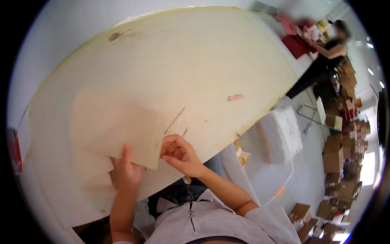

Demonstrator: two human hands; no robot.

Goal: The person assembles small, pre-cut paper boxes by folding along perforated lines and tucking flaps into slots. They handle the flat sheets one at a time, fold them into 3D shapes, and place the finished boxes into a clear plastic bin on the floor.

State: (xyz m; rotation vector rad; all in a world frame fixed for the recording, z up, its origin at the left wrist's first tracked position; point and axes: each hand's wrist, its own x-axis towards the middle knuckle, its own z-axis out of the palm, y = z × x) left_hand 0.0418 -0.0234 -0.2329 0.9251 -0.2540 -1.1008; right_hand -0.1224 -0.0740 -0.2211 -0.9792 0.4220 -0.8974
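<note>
A pale cream sheet, like stiff paper or thin card, is tilted up off the table in front of me. Its left part is smeared and blends into other pale sheets. My left hand, slightly blurred, grips the near edge, thumb on top and fingers underneath, partly hidden. At the sheet's right edge my right hand is curled, with thumb and fingertips closed on the border. A darker brown piece shows beside my left hand; its kind is unclear.
The large cream table has dark pen marks and a small pink scrap. To its right stands a translucent plastic bin. Farther off are a person by red items, a folding chair and stacked cardboard boxes.
</note>
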